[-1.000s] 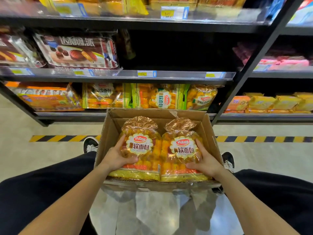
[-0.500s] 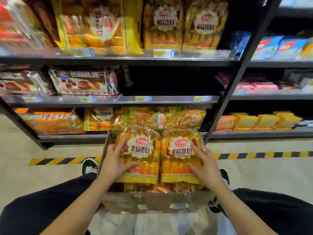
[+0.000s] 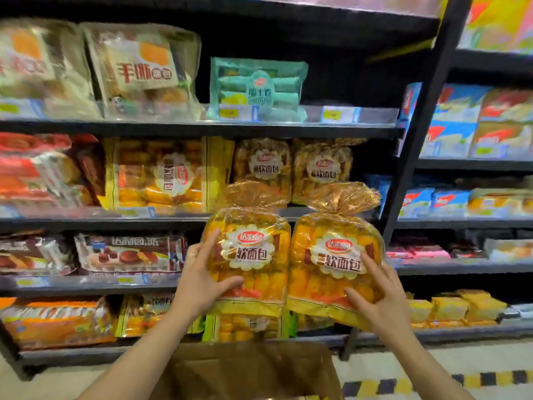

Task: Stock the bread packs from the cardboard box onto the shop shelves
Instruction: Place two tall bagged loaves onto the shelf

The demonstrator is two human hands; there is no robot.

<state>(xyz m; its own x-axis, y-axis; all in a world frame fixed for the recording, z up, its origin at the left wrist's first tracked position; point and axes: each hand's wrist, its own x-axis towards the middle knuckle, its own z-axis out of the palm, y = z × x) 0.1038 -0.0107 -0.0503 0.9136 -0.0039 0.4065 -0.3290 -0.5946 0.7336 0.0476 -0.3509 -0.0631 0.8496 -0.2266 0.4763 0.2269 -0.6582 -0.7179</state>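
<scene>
Two clear bags of yellow soft bread hang side by side in the air in front of the shelves. My left hand (image 3: pixel 202 275) grips the left bread pack (image 3: pixel 251 249) by its lower left side. My right hand (image 3: pixel 377 295) grips the right bread pack (image 3: pixel 334 255) at its lower right corner. Both packs stand upright with their twisted tops up. Just behind and above them, two packs of the same bread (image 3: pixel 291 168) stand on a shelf (image 3: pixel 161 219). The brown cardboard box (image 3: pixel 248 370) sits below my arms at the bottom edge.
Black shelves hold other goods: torn-bread bags (image 3: pixel 144 70) and a green roll pack (image 3: pixel 256 88) on top, chocolate pie boxes (image 3: pixel 127 252) lower left. A black upright post (image 3: pixel 415 157) divides off the right bay. Yellow-black floor tape (image 3: pixel 432 383) runs bottom right.
Both hands have lifted the two bread packs out of the box and up to mid-shelf height. My view has tilted upward, so the box has dropped to the bottom edge.
</scene>
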